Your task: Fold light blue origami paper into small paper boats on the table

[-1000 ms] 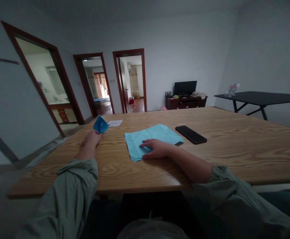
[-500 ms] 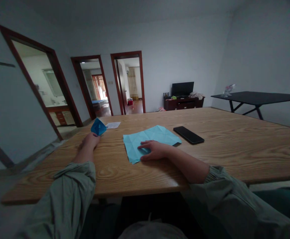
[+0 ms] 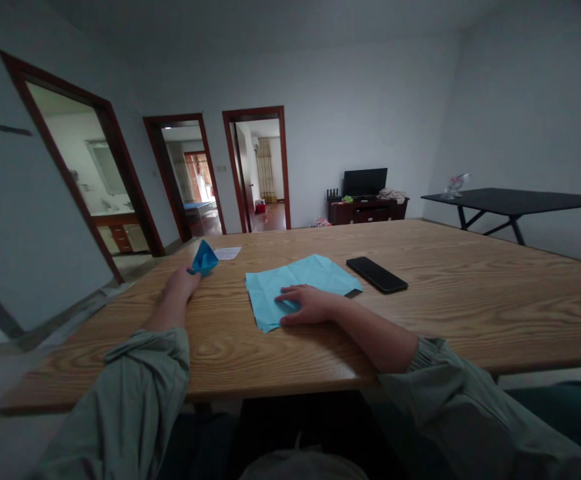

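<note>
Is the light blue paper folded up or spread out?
Spread out. The light blue paper lies flat on the wooden table, with crease lines showing and the right hand resting on it.

A home, seen from a wooden surface (image 3: 450,320) in its main room.
At the far end, a TV (image 3: 365,182) sits on a low cabinet (image 3: 368,213) against the wall. Doorways on the far left show a bed (image 3: 195,206) and long curtains (image 3: 266,170); the nearest left doorway shows a bathroom vanity (image 3: 115,227) below a mirror (image 3: 101,175).
</note>
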Demonstrator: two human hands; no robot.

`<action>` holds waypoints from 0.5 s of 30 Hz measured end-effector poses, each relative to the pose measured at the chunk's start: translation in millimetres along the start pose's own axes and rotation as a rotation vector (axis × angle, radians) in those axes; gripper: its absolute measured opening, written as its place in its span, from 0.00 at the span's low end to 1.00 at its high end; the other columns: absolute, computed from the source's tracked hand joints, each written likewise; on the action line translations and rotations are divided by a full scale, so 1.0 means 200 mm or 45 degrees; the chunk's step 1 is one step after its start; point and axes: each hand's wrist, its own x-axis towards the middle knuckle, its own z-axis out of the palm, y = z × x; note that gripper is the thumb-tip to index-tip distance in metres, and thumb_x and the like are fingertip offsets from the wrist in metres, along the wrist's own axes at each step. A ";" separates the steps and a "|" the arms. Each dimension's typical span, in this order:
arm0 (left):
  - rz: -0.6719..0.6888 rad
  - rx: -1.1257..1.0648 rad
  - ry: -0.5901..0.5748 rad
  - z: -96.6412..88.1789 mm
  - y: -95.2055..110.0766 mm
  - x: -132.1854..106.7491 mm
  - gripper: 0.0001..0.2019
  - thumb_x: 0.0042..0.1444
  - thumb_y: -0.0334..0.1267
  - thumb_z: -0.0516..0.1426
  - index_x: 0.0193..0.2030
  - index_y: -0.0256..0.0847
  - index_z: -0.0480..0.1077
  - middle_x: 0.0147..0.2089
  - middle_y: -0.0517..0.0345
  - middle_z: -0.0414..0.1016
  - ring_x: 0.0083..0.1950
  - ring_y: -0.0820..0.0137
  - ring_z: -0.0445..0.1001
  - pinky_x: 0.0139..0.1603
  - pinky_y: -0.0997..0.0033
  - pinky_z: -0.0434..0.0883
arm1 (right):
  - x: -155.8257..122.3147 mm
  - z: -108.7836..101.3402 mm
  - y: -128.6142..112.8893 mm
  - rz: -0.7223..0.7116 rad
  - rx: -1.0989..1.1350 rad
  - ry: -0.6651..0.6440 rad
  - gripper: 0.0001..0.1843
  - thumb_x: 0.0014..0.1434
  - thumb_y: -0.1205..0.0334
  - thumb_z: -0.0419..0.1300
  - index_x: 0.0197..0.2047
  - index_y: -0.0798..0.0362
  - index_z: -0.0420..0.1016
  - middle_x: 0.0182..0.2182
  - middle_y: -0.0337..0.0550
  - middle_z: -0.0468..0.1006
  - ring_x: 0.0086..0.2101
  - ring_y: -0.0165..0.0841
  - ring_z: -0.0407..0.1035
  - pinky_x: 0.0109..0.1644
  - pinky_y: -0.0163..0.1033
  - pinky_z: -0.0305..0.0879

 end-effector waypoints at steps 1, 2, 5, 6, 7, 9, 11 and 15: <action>-0.028 -0.007 0.021 0.00 0.01 0.00 0.19 0.51 0.49 0.55 0.47 0.42 0.69 0.49 0.41 0.73 0.49 0.50 0.71 0.44 0.55 0.67 | 0.00 0.00 0.00 0.000 -0.002 0.000 0.42 0.46 0.31 0.56 0.61 0.41 0.63 0.64 0.43 0.56 0.61 0.47 0.51 0.64 0.51 0.45; -0.051 -0.015 0.036 0.00 0.01 -0.01 0.19 0.51 0.49 0.55 0.47 0.44 0.69 0.50 0.43 0.72 0.49 0.51 0.71 0.44 0.56 0.67 | 0.00 0.00 0.00 0.001 -0.004 -0.001 0.42 0.46 0.31 0.56 0.61 0.41 0.63 0.64 0.43 0.56 0.61 0.47 0.51 0.64 0.51 0.45; -0.065 -0.023 0.037 -0.01 0.02 -0.01 0.19 0.51 0.48 0.56 0.48 0.43 0.69 0.50 0.43 0.72 0.48 0.53 0.71 0.45 0.59 0.67 | 0.01 0.00 0.00 -0.006 -0.008 -0.007 0.42 0.46 0.31 0.56 0.61 0.41 0.63 0.64 0.43 0.56 0.61 0.47 0.51 0.64 0.51 0.45; -0.058 -0.022 0.035 -0.01 0.02 -0.01 0.19 0.51 0.48 0.56 0.47 0.42 0.69 0.50 0.43 0.73 0.48 0.53 0.72 0.45 0.59 0.67 | 0.01 0.00 0.00 -0.012 -0.010 -0.006 0.42 0.46 0.32 0.56 0.61 0.42 0.63 0.64 0.43 0.56 0.61 0.47 0.51 0.64 0.51 0.45; -0.053 -0.018 0.036 0.00 0.01 -0.01 0.19 0.50 0.48 0.56 0.47 0.42 0.69 0.49 0.43 0.73 0.48 0.54 0.72 0.45 0.60 0.67 | 0.01 0.00 0.00 -0.018 -0.012 -0.006 0.42 0.47 0.32 0.56 0.61 0.42 0.63 0.64 0.44 0.56 0.61 0.47 0.50 0.64 0.51 0.45; -0.054 -0.010 0.046 0.00 0.01 -0.01 0.19 0.51 0.47 0.56 0.47 0.41 0.70 0.48 0.43 0.73 0.47 0.54 0.72 0.44 0.61 0.67 | 0.01 0.00 0.01 -0.026 -0.012 -0.004 0.42 0.47 0.32 0.56 0.62 0.42 0.62 0.64 0.44 0.56 0.61 0.47 0.50 0.64 0.51 0.45; -0.052 -0.008 0.046 0.00 0.01 -0.01 0.19 0.51 0.47 0.55 0.48 0.42 0.69 0.48 0.44 0.74 0.47 0.54 0.72 0.43 0.61 0.67 | 0.01 0.01 0.01 -0.021 -0.006 -0.002 0.43 0.46 0.31 0.56 0.61 0.42 0.63 0.64 0.45 0.56 0.61 0.48 0.50 0.64 0.52 0.45; -0.080 0.005 0.047 0.00 0.02 -0.01 0.20 0.50 0.47 0.56 0.49 0.42 0.70 0.48 0.45 0.74 0.48 0.54 0.72 0.44 0.61 0.68 | 0.01 0.00 0.01 -0.015 0.017 -0.003 0.42 0.46 0.32 0.57 0.61 0.42 0.63 0.64 0.44 0.56 0.61 0.48 0.50 0.64 0.52 0.44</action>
